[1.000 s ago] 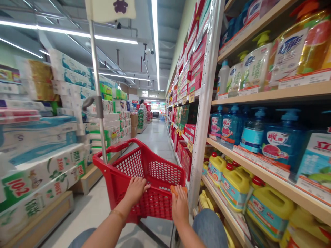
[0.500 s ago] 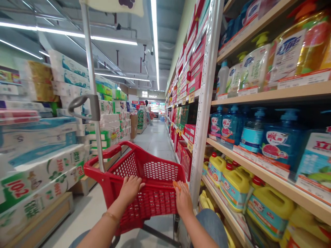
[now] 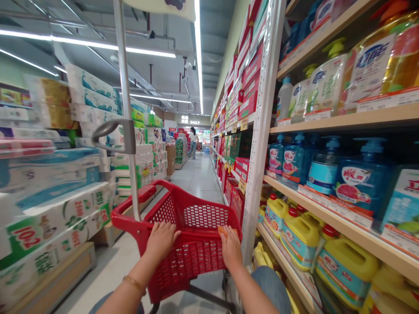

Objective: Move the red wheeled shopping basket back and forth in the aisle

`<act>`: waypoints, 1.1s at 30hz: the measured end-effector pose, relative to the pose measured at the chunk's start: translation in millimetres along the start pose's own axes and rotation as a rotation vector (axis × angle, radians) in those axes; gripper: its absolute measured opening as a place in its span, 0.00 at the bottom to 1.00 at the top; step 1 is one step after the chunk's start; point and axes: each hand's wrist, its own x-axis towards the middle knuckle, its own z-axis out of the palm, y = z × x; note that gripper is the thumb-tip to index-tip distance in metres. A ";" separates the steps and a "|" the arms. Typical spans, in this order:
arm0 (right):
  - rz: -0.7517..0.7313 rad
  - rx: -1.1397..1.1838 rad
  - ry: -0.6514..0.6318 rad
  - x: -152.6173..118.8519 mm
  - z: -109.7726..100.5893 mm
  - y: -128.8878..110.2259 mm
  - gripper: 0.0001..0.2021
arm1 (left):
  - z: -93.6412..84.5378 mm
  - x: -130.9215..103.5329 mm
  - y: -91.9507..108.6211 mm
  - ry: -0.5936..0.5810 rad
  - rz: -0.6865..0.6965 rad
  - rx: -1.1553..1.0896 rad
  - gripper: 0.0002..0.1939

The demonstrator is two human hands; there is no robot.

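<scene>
In the head view, a red plastic shopping cart (image 3: 193, 257) with lattice sides stands directly before me. My left hand (image 3: 163, 239) is closed over the near rim of its basket, left of the middle. Farther right on that rim, my right hand (image 3: 231, 247) holds a small orange cloth (image 3: 223, 230) pressed against the edge. Most of the cloth is hidden under the fingers, so its exact kind is hard to tell. A metal pole (image 3: 126, 96) with a grey loop handle (image 3: 114, 136) rises from the cart's left side.
Close on the right, a shelf unit (image 3: 262, 144) holds blue pump bottles (image 3: 296, 159) and yellow jugs (image 3: 303, 235). Packs of paper rolls (image 3: 59, 218) are stacked on the left. Down the tiled aisle (image 3: 193, 176) stands a person (image 3: 193, 141).
The cart and its pole have shifted slightly right in view, and the shelves a little too. Both hands stay on the rim. The distant person has moved slightly right.
</scene>
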 end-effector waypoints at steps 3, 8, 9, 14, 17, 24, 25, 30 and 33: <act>0.046 -0.019 0.012 2.3 6.5 -4.3 0.26 | 5.0 1.0 2.0 0.009 0.002 0.003 0.21; -0.092 0.056 -0.096 -2.0 27.7 -58.2 0.23 | 9.6 3.2 19.7 0.022 -0.003 -0.029 0.21; -0.116 0.073 -0.101 -3.2 29.3 -65.7 0.23 | 8.3 3.1 22.2 0.017 0.003 -0.023 0.21; -0.172 0.098 -0.114 0.2 18.7 -53.1 0.21 | -9.0 -0.9 16.6 -0.008 0.004 0.019 0.20; -0.101 0.054 -0.080 7.1 13.2 -36.1 0.22 | -21.2 -2.5 6.1 0.035 -0.073 0.082 0.22; -0.059 0.108 -0.150 8.4 32.9 -87.4 0.23 | -23.8 3.6 11.6 -0.038 -0.062 0.090 0.20; -0.082 0.136 -0.158 6.5 35.5 -96.6 0.23 | -23.2 3.7 14.3 -0.035 -0.058 0.080 0.20; -0.201 0.213 -0.186 -1.7 33.9 -100.5 0.24 | -29.8 0.4 12.7 0.075 -0.026 -0.050 0.16; -0.170 0.215 -0.175 -1.0 28.9 -81.9 0.24 | -41.8 -2.4 -8.9 0.313 -0.005 -0.079 0.15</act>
